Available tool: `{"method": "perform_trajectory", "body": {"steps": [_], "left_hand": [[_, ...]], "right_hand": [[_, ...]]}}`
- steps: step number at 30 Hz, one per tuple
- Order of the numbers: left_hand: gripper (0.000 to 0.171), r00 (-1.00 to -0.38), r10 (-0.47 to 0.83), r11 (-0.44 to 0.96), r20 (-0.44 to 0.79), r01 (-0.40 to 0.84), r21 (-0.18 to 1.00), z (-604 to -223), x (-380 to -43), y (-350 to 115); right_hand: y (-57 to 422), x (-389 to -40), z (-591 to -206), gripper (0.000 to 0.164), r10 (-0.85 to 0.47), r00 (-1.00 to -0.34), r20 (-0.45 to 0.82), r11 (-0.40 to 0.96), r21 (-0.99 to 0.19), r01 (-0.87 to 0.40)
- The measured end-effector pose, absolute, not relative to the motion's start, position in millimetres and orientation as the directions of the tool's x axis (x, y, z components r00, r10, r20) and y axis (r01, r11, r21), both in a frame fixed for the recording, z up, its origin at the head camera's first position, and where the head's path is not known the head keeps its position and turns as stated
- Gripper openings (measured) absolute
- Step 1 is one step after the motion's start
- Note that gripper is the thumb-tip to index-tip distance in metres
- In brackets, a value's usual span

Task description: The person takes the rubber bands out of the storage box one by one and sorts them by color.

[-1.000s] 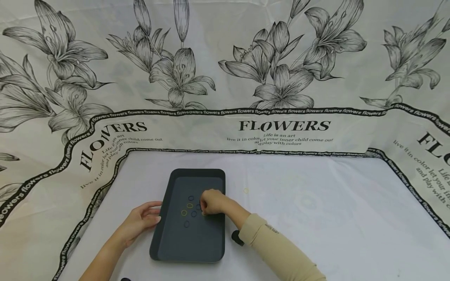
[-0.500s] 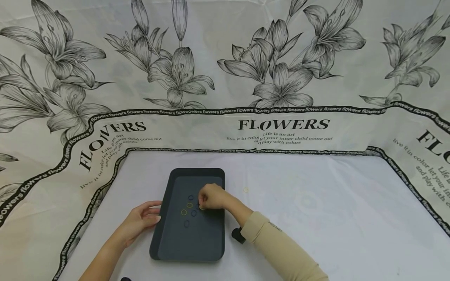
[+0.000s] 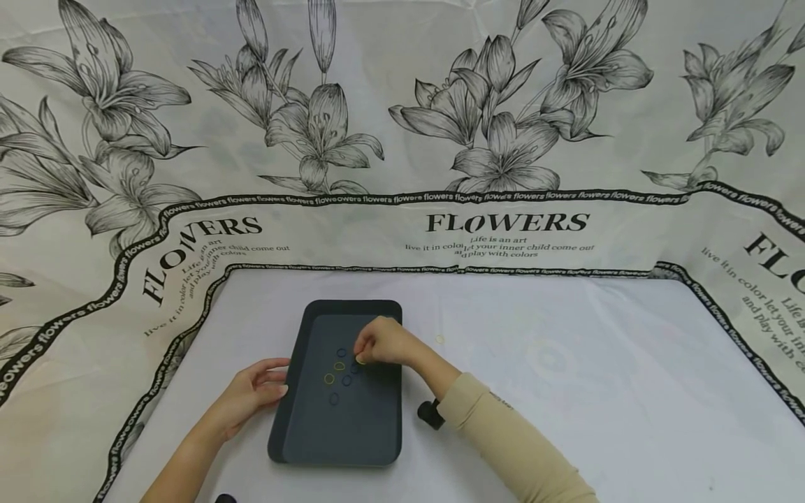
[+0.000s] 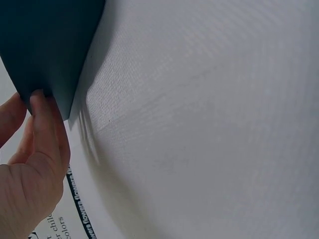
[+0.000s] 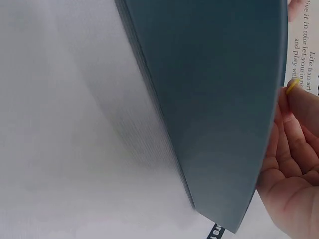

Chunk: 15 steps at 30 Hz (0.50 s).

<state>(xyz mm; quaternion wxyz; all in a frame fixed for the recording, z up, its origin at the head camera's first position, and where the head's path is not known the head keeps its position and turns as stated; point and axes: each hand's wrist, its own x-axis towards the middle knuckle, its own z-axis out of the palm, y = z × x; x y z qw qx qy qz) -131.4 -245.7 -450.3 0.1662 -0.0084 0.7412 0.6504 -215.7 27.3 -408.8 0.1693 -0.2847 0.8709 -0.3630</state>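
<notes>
My right hand (image 3: 385,341) is over the right half of a dark grey-blue tray (image 3: 339,440), its thumb and index finger pinching a yellow rubber band (image 5: 292,85). Below and left of it, several thin bands lie loose on the tray floor, among them a yellow band (image 3: 329,379) and a dark blue band (image 3: 342,353). At the tray's left side my left hand (image 3: 254,392) touches the outer wall near the rim with relaxed fingers. The left wrist view shows those fingertips (image 4: 37,94) against the wall.
A white cloth (image 3: 566,391) covers the table, and a flower-printed curtain (image 3: 503,234) stands behind it. One pale yellow band (image 3: 440,339) lies on the cloth right of the tray. A black object (image 3: 430,414) shows beside the right sleeve (image 3: 503,433).
My right hand has moved a little toward the tray's far end, with the yellow band between its fingers. The left hand and the tray have stayed in place.
</notes>
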Motion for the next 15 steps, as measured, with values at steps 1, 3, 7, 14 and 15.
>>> {"method": "perform_trajectory", "body": {"steps": [1, 3, 7, 14, 15], "left_hand": [[0.059, -0.945, 0.203, 0.155, -0.257, -0.228, 0.961, -450, -131, -246], [0.059, -0.945, 0.203, 0.155, -0.258, -0.229, 0.961, -451, -131, -246], [0.059, -0.944, 0.208, 0.158, -0.255, -0.225, 0.961, -451, -131, -246], [0.058, -0.946, 0.202, 0.161, -0.253, -0.223, 0.962, -450, -131, -245], [0.058, -0.946, 0.203, 0.161, -0.252, -0.222, 0.962, -450, -131, -245]], "right_hand": [[28, -216, -407, 0.003, -0.619, -0.780, -0.090, 0.569, -0.736, -0.367], [30, -215, -404, 0.004, -0.620, -0.779, -0.093, 0.561, -0.747, -0.358], [34, -216, -399, 0.004, -0.621, -0.778, -0.093, 0.545, -0.765, -0.344], [43, -219, -394, 0.004, -0.608, -0.788, -0.102, 0.528, -0.793, -0.304], [44, -220, -394, 0.004, -0.601, -0.792, -0.106, 0.529, -0.795, -0.296]]}}
